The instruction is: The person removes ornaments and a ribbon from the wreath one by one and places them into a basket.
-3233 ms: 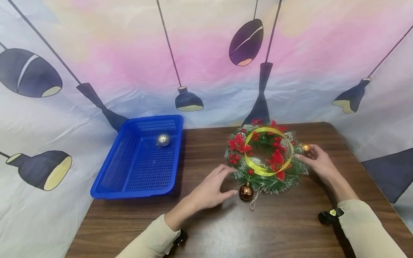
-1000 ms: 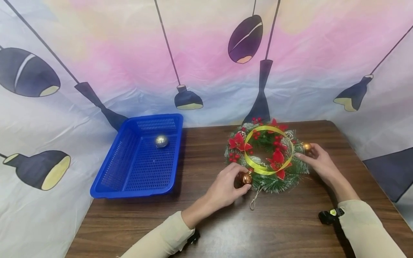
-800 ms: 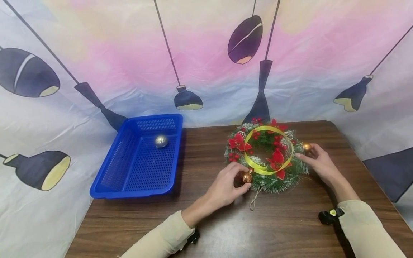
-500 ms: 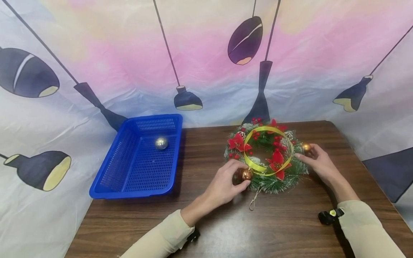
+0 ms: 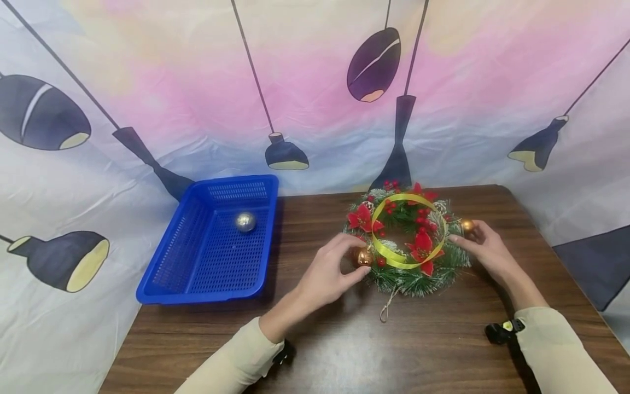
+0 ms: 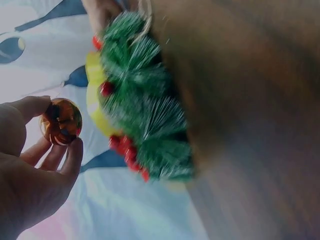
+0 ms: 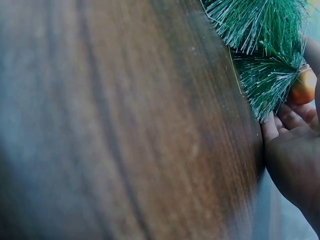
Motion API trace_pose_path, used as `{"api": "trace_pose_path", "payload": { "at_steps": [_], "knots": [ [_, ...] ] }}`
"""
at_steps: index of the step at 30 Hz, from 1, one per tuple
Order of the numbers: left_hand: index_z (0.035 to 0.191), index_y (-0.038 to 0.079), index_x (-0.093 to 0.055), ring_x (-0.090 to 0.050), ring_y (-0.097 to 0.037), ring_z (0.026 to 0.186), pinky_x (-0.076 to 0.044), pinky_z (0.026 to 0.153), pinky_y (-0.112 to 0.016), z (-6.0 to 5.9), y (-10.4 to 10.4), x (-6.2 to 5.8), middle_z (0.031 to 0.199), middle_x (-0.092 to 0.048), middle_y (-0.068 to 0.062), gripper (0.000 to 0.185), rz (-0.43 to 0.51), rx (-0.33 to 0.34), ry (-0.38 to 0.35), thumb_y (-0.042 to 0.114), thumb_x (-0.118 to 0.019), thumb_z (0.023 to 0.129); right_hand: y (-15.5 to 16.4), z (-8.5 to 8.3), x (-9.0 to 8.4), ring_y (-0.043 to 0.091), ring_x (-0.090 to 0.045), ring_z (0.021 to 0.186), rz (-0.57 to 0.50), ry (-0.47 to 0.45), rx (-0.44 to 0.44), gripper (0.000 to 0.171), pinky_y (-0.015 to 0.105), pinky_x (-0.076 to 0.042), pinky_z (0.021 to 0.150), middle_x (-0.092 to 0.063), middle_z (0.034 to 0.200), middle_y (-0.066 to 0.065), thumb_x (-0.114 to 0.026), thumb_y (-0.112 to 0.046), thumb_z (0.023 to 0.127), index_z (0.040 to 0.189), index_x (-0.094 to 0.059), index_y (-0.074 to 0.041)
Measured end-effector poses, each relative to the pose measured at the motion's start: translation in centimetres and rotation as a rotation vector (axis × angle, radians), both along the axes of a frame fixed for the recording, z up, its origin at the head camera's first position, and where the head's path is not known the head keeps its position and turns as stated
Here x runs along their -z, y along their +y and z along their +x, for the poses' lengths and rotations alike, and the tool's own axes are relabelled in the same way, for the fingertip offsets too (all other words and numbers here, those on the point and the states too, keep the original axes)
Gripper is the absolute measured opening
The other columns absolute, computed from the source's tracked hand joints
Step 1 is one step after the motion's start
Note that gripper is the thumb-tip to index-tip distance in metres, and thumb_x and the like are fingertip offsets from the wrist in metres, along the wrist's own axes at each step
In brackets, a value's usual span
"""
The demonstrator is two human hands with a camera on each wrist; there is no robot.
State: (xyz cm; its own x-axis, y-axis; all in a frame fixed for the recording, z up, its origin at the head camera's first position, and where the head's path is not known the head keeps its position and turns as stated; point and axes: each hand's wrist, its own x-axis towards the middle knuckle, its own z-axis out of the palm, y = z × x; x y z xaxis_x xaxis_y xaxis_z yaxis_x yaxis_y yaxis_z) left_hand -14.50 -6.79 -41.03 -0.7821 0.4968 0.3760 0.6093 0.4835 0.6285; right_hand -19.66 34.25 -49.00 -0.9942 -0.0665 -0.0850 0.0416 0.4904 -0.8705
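Observation:
A green wreath (image 5: 418, 282) with red poinsettias, red berries and a yellow ribbon ring lies on the table. My left hand (image 5: 325, 271) pinches a shiny copper-brown Christmas bauble (image 5: 364, 257) between thumb and fingertips, beside the wreath's left edge. In the left wrist view, this bauble (image 6: 61, 121) appears lifted off the needles. At the wreath's right edge, my right hand (image 5: 487, 249) grips the rim, thumb over the needles and fingers beneath. A gold bauble (image 5: 467, 226) sits against those fingers; in the right wrist view it is partly hidden by the hand.
A blue plastic basket (image 5: 268, 262) stands on the left of the wooden table (image 5: 344, 339), with a silver bauble (image 5: 245, 222) inside. A twine loop (image 5: 385, 312) sticks out from the wreath's front. Behind the table hangs a lamp-printed cloth (image 5: 320, 82).
My left hand took hold of the brown bauble at the wreath's front, then moved it left and away from me. The silver bauble rolled slightly nearer. The right hand stayed put.

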Motion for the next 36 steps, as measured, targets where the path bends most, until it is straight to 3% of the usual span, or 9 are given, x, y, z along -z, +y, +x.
{"api": "trace_pose_path", "payload": {
  "at_steps": [5,11,17,22,28,36],
  "knots": [
    [0.127,0.007,-0.067,-0.067,-0.013,0.107,-0.060,0.094,-0.030,-0.6,-1.6,-1.7,0.124,-0.067,-0.002,0.042,0.031,-0.033,0.025,0.016,-0.086,0.091,0.0,0.1,-0.1,0.060,-0.028,0.149,-0.008,-0.002,0.001,0.079,0.075,-0.030,0.115,-0.035,0.160,0.037,-0.069,-0.044,0.103,0.150,-0.032,0.007],
    [0.124,0.007,-0.068,-0.067,-0.014,0.106,-0.059,0.094,-0.027,-1.4,-3.8,-2.7,0.121,-0.067,-0.002,0.039,0.049,-0.089,0.074,0.011,-0.086,0.090,-0.1,0.0,0.0,0.059,-0.029,0.148,-0.002,-0.003,0.002,0.081,0.074,-0.031,0.114,-0.036,0.160,0.036,-0.070,-0.046,0.103,0.151,-0.032,0.007],
    [0.126,0.007,-0.069,-0.066,-0.017,0.113,-0.057,0.100,-0.035,-2.2,-6.3,-4.1,0.123,-0.069,-0.005,0.042,0.028,-0.183,0.147,0.015,-0.087,0.089,-0.1,-0.1,0.1,0.058,-0.030,0.148,-0.010,0.005,0.002,0.080,0.074,-0.032,0.114,-0.037,0.159,0.036,-0.070,-0.044,0.103,0.151,-0.033,0.007],
    [0.124,0.004,-0.070,-0.069,-0.021,0.109,-0.061,0.090,-0.037,-2.8,-8.4,-5.2,0.122,-0.069,-0.008,0.041,0.093,-0.233,0.171,0.012,-0.088,0.089,0.0,-0.1,0.2,0.058,-0.031,0.148,-0.017,0.006,0.003,0.079,0.073,-0.032,0.114,-0.037,0.159,0.036,-0.070,-0.044,0.103,0.150,-0.033,0.007],
    [0.124,0.002,-0.070,-0.068,-0.023,0.112,-0.061,0.092,-0.035,-3.0,-10.7,-5.7,0.125,-0.067,-0.009,0.041,0.139,-0.280,0.139,0.009,-0.088,0.088,0.0,-0.1,0.3,0.058,-0.031,0.148,-0.012,0.006,-0.001,0.079,0.073,-0.031,0.115,-0.038,0.158,0.036,-0.070,-0.044,0.103,0.149,-0.033,0.007],
    [0.126,0.003,-0.070,-0.067,-0.025,0.116,-0.061,0.094,-0.044,-2.9,-13.0,-5.8,0.128,-0.068,-0.010,0.042,0.102,-0.353,0.147,0.009,-0.088,0.088,0.0,-0.1,0.4,0.058,-0.031,0.148,-0.021,0.011,0.003,0.078,0.073,-0.031,0.115,-0.038,0.158,0.036,-0.070,-0.043,0.103,0.149,-0.033,0.008]
  ]
}}
